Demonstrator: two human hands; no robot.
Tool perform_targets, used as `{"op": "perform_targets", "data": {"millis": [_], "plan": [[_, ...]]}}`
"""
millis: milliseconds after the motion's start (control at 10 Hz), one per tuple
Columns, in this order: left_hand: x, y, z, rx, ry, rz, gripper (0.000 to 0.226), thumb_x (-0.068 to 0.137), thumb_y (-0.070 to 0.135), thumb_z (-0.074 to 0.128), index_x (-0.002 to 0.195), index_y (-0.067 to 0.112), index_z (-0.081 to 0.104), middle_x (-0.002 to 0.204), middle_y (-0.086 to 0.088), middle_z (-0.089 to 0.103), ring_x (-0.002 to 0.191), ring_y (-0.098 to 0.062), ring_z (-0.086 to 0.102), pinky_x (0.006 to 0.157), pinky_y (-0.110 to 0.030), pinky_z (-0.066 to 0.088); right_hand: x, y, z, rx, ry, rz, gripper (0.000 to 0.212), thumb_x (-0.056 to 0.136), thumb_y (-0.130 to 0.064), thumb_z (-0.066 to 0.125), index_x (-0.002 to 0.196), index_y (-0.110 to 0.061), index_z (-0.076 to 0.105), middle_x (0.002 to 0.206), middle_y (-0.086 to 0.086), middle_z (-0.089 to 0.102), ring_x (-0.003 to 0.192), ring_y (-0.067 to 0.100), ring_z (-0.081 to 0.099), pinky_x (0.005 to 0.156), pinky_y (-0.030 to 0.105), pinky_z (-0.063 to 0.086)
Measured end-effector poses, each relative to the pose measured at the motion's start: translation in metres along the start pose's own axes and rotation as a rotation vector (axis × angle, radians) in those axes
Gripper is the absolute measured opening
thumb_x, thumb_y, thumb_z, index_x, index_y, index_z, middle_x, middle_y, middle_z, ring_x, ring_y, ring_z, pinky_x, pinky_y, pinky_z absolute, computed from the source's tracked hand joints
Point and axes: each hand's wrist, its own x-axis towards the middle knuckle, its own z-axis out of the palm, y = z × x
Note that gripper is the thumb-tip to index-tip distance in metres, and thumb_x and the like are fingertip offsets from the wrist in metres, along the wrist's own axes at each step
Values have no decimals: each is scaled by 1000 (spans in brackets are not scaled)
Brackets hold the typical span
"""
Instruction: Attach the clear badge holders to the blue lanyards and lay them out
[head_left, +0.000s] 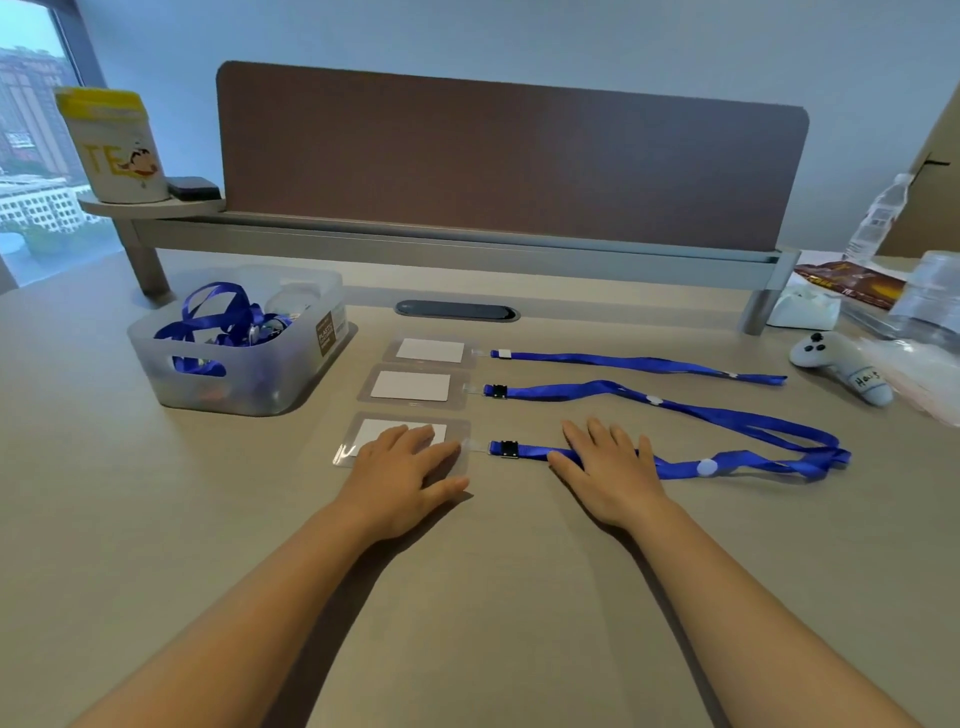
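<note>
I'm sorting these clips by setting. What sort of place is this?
Most likely an office workstation: a desk with a brown privacy divider along its back, a cable grommet set into the top, and a window overlooking city buildings.

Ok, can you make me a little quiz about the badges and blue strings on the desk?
1. How many badge holders with blue lanyards lie in a row on the desk?
2. True or false: the left hand rests flat on the nearest badge holder.
3. Where are the spare lanyards? A) in the clear bin B) under the water bottle C) on the shelf by the tea tin

Key:
1. Three. The farthest has a white clip, the middle one and the nearest black clips.
2. True. The right hand lies flat on the nearest lanyard.
3. A
</note>
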Motion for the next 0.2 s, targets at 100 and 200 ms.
{"op": "perform_targets", "data": {"millis": [100, 200], "plan": [[-6, 2, -8, -74, 84, 21, 53, 88, 45, 39, 135, 29, 21, 152, -2, 15, 139, -24, 10, 114, -43, 14, -9, -8, -9, 20, 117, -29, 60, 93, -48, 26, 146, -25, 11, 158, 5, 7, 145, 26, 5, 119, 51, 6], [-28, 8, -23, -186, 151, 78, 54, 85, 46, 43, 134, 31, 23, 150, 2, 19, 137, -16, 17, 112, -31, 21, -43, -17, -25, 181, 185, -170, 58, 94, -44, 29, 146, -24, 11, 158, -2, 8, 145, 18, 6, 119, 39, 9]]}}
